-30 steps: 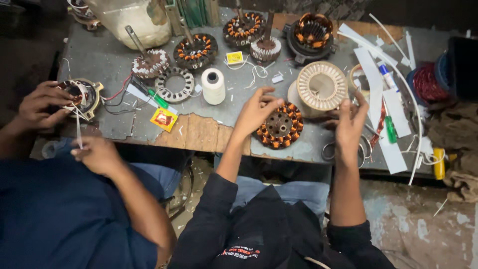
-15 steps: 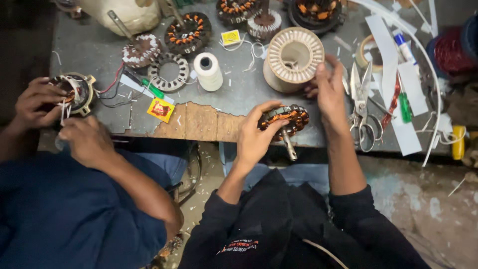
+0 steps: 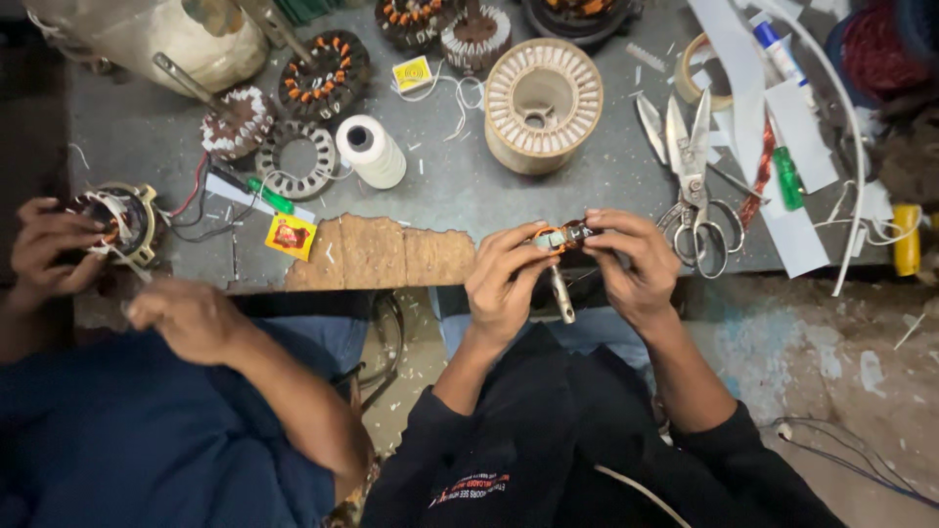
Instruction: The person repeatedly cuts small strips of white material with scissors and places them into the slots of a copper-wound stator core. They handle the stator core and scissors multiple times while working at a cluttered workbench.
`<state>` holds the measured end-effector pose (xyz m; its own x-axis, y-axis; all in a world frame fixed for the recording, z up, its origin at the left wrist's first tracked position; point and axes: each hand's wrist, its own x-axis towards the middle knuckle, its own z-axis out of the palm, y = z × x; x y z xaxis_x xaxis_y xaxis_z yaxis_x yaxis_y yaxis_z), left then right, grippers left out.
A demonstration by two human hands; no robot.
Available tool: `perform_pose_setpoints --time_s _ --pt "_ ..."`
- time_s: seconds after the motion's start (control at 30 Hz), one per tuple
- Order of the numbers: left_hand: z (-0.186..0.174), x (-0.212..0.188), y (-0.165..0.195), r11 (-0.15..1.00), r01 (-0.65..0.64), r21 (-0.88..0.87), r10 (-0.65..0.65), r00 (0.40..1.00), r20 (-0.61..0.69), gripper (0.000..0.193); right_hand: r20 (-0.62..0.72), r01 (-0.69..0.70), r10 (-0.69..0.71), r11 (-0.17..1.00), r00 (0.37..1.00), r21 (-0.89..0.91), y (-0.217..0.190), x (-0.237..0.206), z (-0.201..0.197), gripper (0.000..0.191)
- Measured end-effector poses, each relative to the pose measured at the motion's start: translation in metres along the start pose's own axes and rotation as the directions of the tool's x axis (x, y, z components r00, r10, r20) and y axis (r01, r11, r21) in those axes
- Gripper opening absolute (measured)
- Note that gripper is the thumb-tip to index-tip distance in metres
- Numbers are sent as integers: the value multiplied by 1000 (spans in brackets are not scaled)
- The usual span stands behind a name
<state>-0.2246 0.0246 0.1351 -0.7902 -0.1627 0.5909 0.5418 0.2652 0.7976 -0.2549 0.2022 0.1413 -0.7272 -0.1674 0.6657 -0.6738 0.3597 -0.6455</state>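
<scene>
My left hand (image 3: 504,279) and my right hand (image 3: 634,262) both grip a small motor stator (image 3: 559,238) with copper windings, held edge-on between them over the front edge of the grey table (image 3: 445,196). Its metal shaft (image 3: 561,296) sticks down toward my lap. My fingers hide most of the stator. My sleeves are black.
A co-worker in blue sits at my left, one hand (image 3: 47,249) on another stator (image 3: 122,220), the other hand (image 3: 186,318) off the table. On the table lie large scissors (image 3: 693,191), a cream ribbed spool (image 3: 543,103), a white thread cone (image 3: 372,152), several stators (image 3: 323,73) and paper strips (image 3: 792,137).
My left hand lifted the stator off the table and drew it to the front edge. My right hand left the cream spool and joined it on the stator.
</scene>
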Motion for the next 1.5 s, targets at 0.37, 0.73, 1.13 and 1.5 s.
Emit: perform_pose_setpoints --time_s 0.37,0.73,1.13,1.5 --pt "-13 -6 9 959 -148 240 128 987 99 26 83 -5 3 1000 997 23 -4 -6 -4 26" --pt "-8 -24 -4 988 40 148 -46 998 39 22 141 -72 58 993 988 94 1 -10 8 28" --pt "-7 -27 -13 988 -10 151 10 1000 5 25 201 103 -77 987 977 -122 -2 -2 5 30" --pt "-12 -25 5 969 -35 244 47 998 -41 34 110 -19 16 999 994 28 0 -13 11 25"
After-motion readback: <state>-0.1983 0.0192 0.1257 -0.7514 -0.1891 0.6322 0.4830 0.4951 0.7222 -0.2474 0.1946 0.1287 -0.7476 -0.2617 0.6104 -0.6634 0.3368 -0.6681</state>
